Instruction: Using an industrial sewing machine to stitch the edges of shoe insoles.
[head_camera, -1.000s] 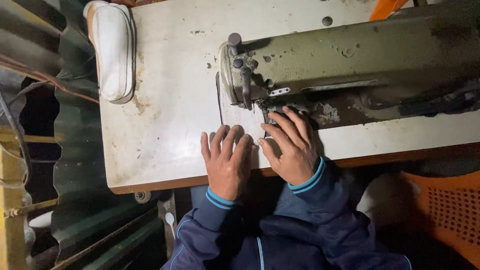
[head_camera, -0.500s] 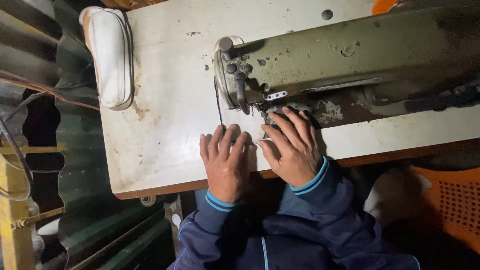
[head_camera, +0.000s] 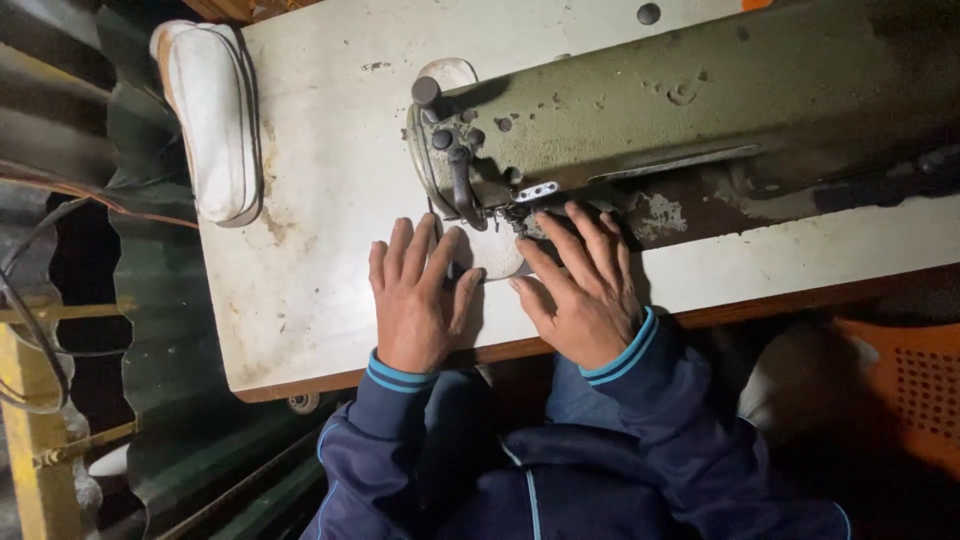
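Both hands lie flat with fingers spread: left hand (head_camera: 415, 300) and right hand (head_camera: 585, 290) press a small pale piece (head_camera: 495, 255) (mostly hidden between the fingertips) beside the needle of the sewing machine (head_camera: 640, 120). Even, light pressure with fingertips clear of the needle looks best.

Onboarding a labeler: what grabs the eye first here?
The big olive-green sewing machine spans the top right of the worn white table. Just below its needle end, the left hand and right hand lie flat, side by side. A white shoe sits at the table's far left edge.
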